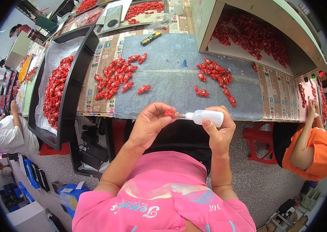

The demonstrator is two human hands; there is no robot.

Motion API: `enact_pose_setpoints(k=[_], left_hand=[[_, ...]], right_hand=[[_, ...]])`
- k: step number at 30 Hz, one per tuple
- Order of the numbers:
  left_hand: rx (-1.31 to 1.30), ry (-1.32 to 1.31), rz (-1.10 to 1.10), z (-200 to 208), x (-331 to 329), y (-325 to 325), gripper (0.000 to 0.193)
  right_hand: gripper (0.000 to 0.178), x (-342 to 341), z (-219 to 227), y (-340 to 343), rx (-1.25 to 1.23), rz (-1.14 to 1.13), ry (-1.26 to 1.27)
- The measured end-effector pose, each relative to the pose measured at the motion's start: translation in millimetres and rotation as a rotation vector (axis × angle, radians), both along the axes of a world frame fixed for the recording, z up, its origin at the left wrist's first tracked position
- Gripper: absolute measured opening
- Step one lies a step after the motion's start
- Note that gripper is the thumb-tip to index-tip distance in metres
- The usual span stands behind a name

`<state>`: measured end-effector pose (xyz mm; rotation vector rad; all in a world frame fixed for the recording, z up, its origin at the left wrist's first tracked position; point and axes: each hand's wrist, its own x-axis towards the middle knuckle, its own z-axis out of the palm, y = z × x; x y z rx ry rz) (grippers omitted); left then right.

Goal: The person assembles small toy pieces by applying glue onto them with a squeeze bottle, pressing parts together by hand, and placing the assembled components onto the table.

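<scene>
My left hand (148, 127) pinches a small red plastic piece (169, 113) between thumb and fingertips, just off the table's front edge. My right hand (222, 133) is wrapped round a white squeeze bottle (208, 117). The bottle lies nearly level, and its thin nozzle (179, 115) points left and reaches the red piece; whether the tip touches it I cannot tell. Beyond my hands, a loose pile of red figure-like pieces (114, 75) lies on the left of the grey-blue mat (163, 91). A smaller red pile (214, 72) lies on its right.
A black tray (72, 77) of red pieces stands at the left. An open box (206, 27) of red pieces is at the back right. A yellow-black cutter (150, 38) and a phone (112, 17) lie at the back. People sit at left (11, 133) and right (310, 152).
</scene>
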<state>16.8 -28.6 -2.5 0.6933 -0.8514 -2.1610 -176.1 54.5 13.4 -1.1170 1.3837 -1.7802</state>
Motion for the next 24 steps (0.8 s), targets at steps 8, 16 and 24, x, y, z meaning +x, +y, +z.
enact_pose_setpoints(k=[8,16,24], left_hand=[[0.010,-0.020,-0.006,1.2,0.6,-0.1,0.025],[0.007,-0.017,-0.014,2.1,0.3,-0.3,0.024],[0.016,-0.034,-0.023,4.3,0.0,0.0,0.025]], right_hand=[[0.031,-0.5,-0.8,-1.0,0.016,-0.005,0.012],[0.031,-0.3,-0.2,-0.9,0.005,-0.005,0.022],[0.031,-1.0,-2.5,-1.8,0.007,-0.010,0.019]])
